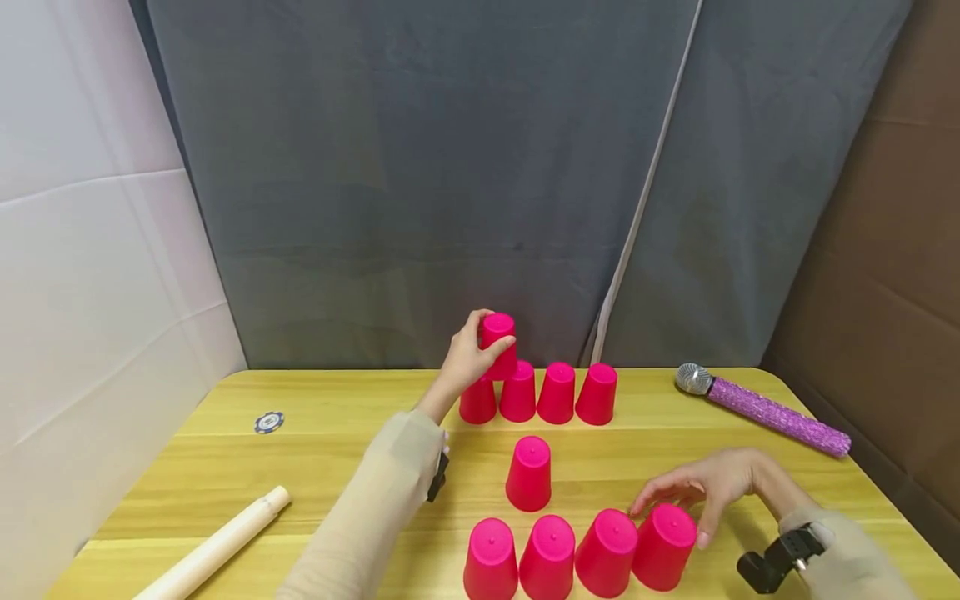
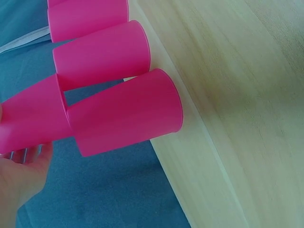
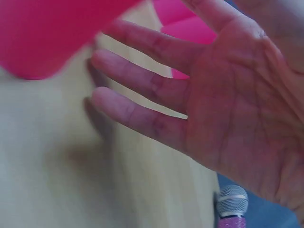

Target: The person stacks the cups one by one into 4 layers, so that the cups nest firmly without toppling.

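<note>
Head view: the left hand (image 1: pixel 467 354) grips an upturned pink cup (image 1: pixel 498 342) above the far-edge cup row (image 1: pixel 557 392); set off-centre, it may topple.

Left wrist view: the cup (image 2: pixel 28 121) barely overlaps its neighbours.

Right wrist view: the right hand (image 3: pixel 209 99), fingers spread, could knock the near cup (image 3: pixel 42 33).

The wooden rolling pin (image 1: pixel 212 548) runs off the bottom edge — its near end unseen.

Both arms wear loose beige sleeves (image 1: pixel 375 500), each wrist strapped with a small black camera mount (image 1: pixel 776 560).
</note>
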